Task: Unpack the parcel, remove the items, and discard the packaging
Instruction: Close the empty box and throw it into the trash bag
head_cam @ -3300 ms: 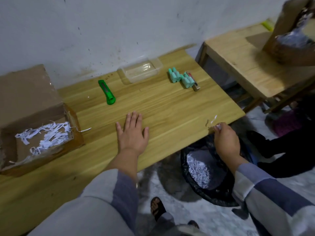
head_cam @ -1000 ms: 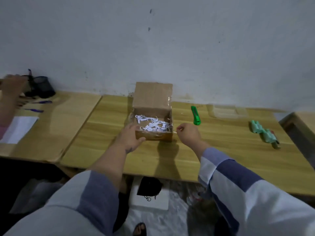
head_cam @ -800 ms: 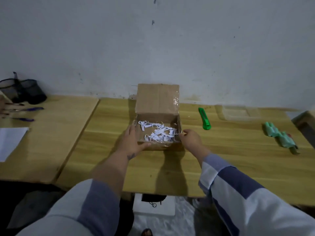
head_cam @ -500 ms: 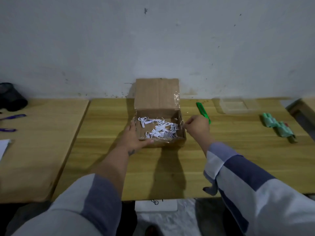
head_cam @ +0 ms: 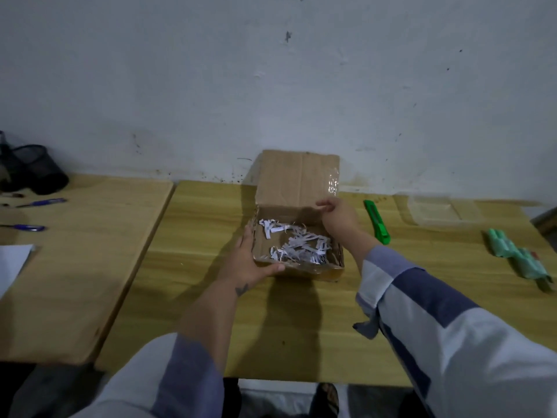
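From the head camera, the box (head_cam: 297, 236) sits open at the back edge of the table (head_cam: 196, 297), by the wall. Only paper strips (head_cam: 297, 245) lie inside, and the green things (head_cam: 517, 257) are already out near the right edge. I think emptying and binning the box is what's left. The left hand (head_cam: 251, 260) lies flat against the box's near left corner. The right hand (head_cam: 339, 217), a moment ago at the box's right rim, has moved up to the lid (head_cam: 297, 176); fingers curled, but I cannot tell if it grips.

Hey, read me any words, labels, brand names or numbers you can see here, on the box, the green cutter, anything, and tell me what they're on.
No text can be read.
Cardboard box: no print or label shows.
Green cutter: no lettering shows.
Shredded paper: dark specks, too small to read.
Green packets: too blurred to read.
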The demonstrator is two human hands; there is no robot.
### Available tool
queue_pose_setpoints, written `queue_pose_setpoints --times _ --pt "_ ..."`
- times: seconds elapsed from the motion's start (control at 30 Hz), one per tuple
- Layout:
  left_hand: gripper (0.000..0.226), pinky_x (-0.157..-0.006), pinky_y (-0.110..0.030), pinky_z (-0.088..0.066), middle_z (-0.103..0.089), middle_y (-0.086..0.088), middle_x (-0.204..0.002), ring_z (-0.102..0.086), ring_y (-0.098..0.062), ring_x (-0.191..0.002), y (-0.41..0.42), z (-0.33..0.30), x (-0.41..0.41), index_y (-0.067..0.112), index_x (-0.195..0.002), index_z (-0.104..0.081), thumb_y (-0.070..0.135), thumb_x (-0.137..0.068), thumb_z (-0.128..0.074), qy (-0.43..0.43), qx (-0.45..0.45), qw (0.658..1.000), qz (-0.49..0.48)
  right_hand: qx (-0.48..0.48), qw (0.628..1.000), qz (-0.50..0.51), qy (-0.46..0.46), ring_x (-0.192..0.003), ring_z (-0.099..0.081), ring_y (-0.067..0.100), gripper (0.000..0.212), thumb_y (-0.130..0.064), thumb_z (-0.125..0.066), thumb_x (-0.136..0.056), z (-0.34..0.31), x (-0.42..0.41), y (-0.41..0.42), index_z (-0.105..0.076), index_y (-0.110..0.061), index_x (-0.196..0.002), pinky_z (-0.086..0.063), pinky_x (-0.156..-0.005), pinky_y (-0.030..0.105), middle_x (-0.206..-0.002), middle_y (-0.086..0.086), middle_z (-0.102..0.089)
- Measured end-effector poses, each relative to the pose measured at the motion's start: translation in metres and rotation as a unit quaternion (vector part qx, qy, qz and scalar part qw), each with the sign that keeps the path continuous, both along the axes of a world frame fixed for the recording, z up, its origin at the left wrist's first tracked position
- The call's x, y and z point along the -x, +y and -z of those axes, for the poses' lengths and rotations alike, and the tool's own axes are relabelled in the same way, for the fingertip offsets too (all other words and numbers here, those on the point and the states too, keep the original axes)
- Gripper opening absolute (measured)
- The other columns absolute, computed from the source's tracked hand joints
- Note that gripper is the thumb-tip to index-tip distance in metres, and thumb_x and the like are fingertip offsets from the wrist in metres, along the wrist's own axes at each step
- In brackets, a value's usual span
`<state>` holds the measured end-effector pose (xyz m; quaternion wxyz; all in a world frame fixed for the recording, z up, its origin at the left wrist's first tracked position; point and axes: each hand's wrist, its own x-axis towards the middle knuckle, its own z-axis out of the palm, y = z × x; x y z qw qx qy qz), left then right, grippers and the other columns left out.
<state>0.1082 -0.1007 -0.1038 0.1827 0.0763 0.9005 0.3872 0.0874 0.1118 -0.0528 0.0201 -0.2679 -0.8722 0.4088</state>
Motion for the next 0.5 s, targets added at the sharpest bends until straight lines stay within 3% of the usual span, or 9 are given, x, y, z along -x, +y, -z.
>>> queue_pose_setpoints --times 0.1,0.17,0.3,0.4,0.5 --pt "0.127 -0.111 -0.038 -0.031 -0.019 0.005 -0.159 -0.029 -0.022 -0.142 0.001 0.000 -0.005 0.029 -0.153 0.002 0.054 -0.061 -0.082 0.002 -0.021 1.000 -0.022 -0.048 0.997 0.061 0.016 -0.115 -0.052 0.036 0.031 -0.020 -0.048 -0.093 0.008 0.013 0.017 -0.053 -0.020 -0.123 -0.049 -0.092 0.045 -0.127 0.015 -0.054" --pt "0.124 -0.110 -0.035 -0.030 -0.020 0.006 -0.159 -0.029 -0.020 -0.141 0.001 -0.002 -0.007 0.029 -0.153 0.001 0.051 -0.063 -0.082 0.002 -0.023 0.999 -0.030 -0.029 0.996 0.083 0.010 -0.122 -0.047 0.038 0.040 -0.023 -0.051 -0.092 0.011 0.022 0.024 -0.046 -0.018 -0.131 -0.044 -0.100 0.050 -0.135 0.016 -0.046" --pt "0.122 -0.107 -0.031 -0.031 -0.024 0.008 -0.157 -0.032 -0.018 -0.139 0.005 -0.006 -0.006 0.030 -0.153 -0.001 0.048 -0.064 -0.083 -0.002 -0.035 0.998 -0.052 0.089 0.991 0.089 0.038 -0.119 -0.054 0.033 0.047 -0.016 -0.051 -0.095 0.010 0.033 0.024 -0.037 -0.011 -0.140 -0.046 -0.096 0.039 -0.134 0.015 -0.054" --pt "0.120 -0.108 -0.032 -0.032 -0.024 0.007 -0.157 -0.032 -0.019 -0.139 0.010 -0.008 -0.005 0.028 -0.153 -0.002 0.048 -0.066 -0.081 -0.008 -0.034 0.997 -0.066 0.093 0.988 0.106 0.066 -0.111 -0.058 0.031 0.042 -0.024 -0.047 -0.098 0.010 0.036 0.025 -0.042 -0.012 -0.137 -0.047 -0.089 0.038 -0.124 0.013 -0.060" --pt "0.120 -0.108 -0.035 -0.032 -0.025 0.007 -0.157 -0.032 -0.020 -0.140 0.013 -0.010 -0.002 0.029 -0.153 -0.003 0.049 -0.065 -0.082 -0.015 -0.034 0.996 -0.075 0.125 0.982 0.113 0.085 -0.080 -0.058 0.025 0.037 -0.036 -0.035 -0.100 0.009 0.032 0.031 -0.062 -0.011 -0.105 -0.045 -0.079 0.039 -0.087 0.009 -0.063"
